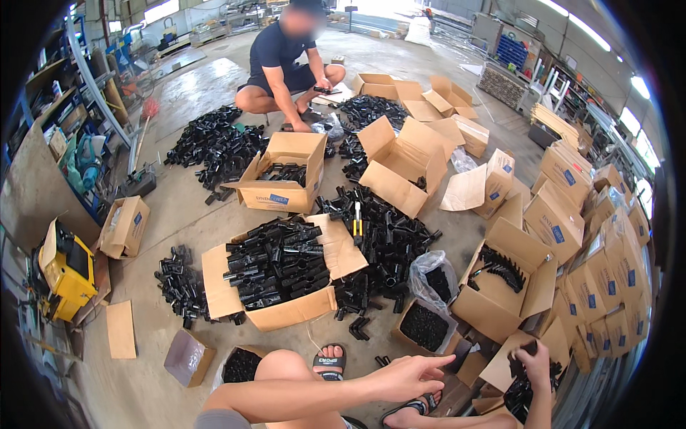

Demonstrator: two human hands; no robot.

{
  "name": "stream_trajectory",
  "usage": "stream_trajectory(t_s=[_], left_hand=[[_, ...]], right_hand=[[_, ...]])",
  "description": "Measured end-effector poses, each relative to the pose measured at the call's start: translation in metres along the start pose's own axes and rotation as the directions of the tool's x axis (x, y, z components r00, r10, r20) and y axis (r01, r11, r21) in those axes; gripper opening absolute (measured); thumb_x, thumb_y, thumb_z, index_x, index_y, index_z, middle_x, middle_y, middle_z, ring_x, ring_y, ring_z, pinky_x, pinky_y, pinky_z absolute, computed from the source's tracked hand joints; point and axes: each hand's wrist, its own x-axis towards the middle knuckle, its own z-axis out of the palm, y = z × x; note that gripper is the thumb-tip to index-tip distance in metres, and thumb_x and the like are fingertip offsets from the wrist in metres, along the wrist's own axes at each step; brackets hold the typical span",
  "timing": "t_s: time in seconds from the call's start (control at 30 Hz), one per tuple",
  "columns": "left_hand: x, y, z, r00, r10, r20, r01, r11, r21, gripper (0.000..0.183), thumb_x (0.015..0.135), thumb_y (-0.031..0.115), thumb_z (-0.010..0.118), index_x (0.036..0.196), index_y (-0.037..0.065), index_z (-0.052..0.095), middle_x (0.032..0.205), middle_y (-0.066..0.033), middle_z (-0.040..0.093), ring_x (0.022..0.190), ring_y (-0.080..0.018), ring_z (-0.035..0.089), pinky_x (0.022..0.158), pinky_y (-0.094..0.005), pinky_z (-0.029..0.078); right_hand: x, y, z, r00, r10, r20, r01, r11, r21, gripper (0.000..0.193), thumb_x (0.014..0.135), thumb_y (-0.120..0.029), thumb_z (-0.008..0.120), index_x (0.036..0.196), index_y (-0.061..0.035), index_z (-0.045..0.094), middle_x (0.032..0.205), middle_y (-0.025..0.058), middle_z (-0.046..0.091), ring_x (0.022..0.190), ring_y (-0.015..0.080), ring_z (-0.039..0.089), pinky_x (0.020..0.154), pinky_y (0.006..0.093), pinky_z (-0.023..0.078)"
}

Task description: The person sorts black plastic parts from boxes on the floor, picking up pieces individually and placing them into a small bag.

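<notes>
My left hand (409, 377) reaches across in front of my knees, its fingers stretched out and nothing visible in it. To its right, my right hand (537, 363) is closed, with a dark piece like a black pipe fitting at its fingers. It hangs over a small open carton (493, 405) that holds black fittings (520, 400). Just beyond my left hand stands a carton of small black parts (427, 326), lined with a plastic bag. Ahead of me, a wide open carton (300, 312) is heaped with black tubular fittings (275, 261).
A co-worker (286, 68) sits cross-legged at the far side, among piles of black fittings (207, 146). Yellow-handled pliers (357, 225) lie on a nearer pile. Stacked cartons (600, 279) line the right. An open carton (532, 294) holds a few fittings. A yellow case (68, 275) stands left.
</notes>
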Motion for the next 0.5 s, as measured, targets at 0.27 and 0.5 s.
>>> stream_trajectory(t_s=[0.27,0.5], left_hand=[[0.003,0.004,-0.019,0.998,-0.038,-0.053,0.034,0.998,-0.059,0.061,0.101,0.015,0.059,0.158,0.015,0.038,0.133,-0.0162,0.066,0.118,-0.0206,0.066,0.1,-0.0311,0.051],[0.017,-0.001,-0.013,0.998,-0.051,-0.029,0.049,0.998,-0.05,0.058,0.102,0.021,0.06,0.155,0.011,0.041,0.135,-0.0168,0.065,0.123,-0.0214,0.064,0.1,-0.031,0.051]], right_hand=[[-0.08,0.142,-0.071,0.899,0.432,0.063,-0.265,0.653,-0.709,0.062,0.082,-0.035,0.077,0.131,0.0006,0.062,0.132,0.0258,0.063,0.127,0.0352,0.058,0.106,0.0433,0.045],[-0.095,0.179,-0.015,0.837,0.543,0.072,-0.361,0.645,-0.674,0.056,0.082,-0.034,0.076,0.123,0.0009,0.064,0.123,0.0248,0.065,0.118,0.0348,0.062,0.099,0.0434,0.047]])
